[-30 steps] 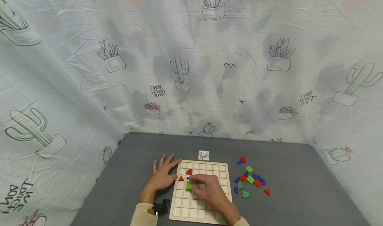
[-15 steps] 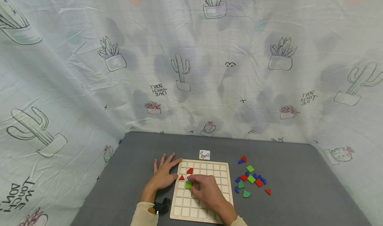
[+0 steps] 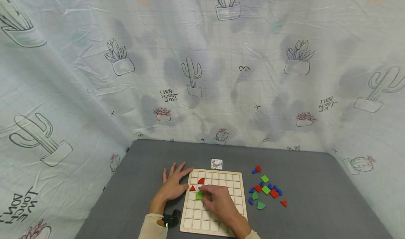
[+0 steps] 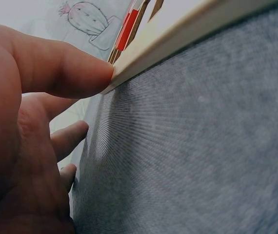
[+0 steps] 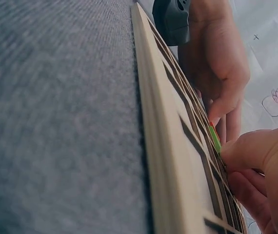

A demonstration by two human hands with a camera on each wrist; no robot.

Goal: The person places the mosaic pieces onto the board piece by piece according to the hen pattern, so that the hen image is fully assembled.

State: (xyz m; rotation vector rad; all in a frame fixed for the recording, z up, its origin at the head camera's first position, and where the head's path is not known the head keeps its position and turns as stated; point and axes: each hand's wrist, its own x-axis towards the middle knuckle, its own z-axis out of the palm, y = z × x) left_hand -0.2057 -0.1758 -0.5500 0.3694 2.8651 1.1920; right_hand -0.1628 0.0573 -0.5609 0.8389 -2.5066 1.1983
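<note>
Behind the left fingers, toward the body, a pale sleeve (image 3: 153, 227) with a black device (image 3: 172, 218) at the wrist. Then the left hand (image 3: 171, 188), released, with fingers spread on the gray table (image 3: 142, 165) and holding nothing; touching the edge of a wooden grid board (image 3: 205, 225) with the thumb tip, reaching its far left corner with the index finger.

Just right of the left thumb, in a cell of the board, a red triangle (image 3: 192, 188). Just left of the right thumb tip, a bright green square (image 3: 199, 196). At the right index fingertip, partly hidden by it, a white tile (image 3: 198, 186) with a dark mark; just beyond that fingertip, a red quarter-round (image 3: 201, 180). Farther ahead of the right fingers, past the board's far edge, a small printed card (image 3: 216, 164).

Next, over the board, the right hand (image 3: 221, 200), with thumb and index finger bent and tips apart, at the green square and the white tile. Cannot tell between grasping and mere touching there.

Right of the right fingers, well apart on the table, loose blue half-rounds (image 3: 251, 201), dark green quarter-rounds (image 3: 261, 206), green squares (image 3: 266, 190) and a red square (image 3: 274, 193); farthest right of them, a loose red triangle (image 3: 284, 203).
</note>
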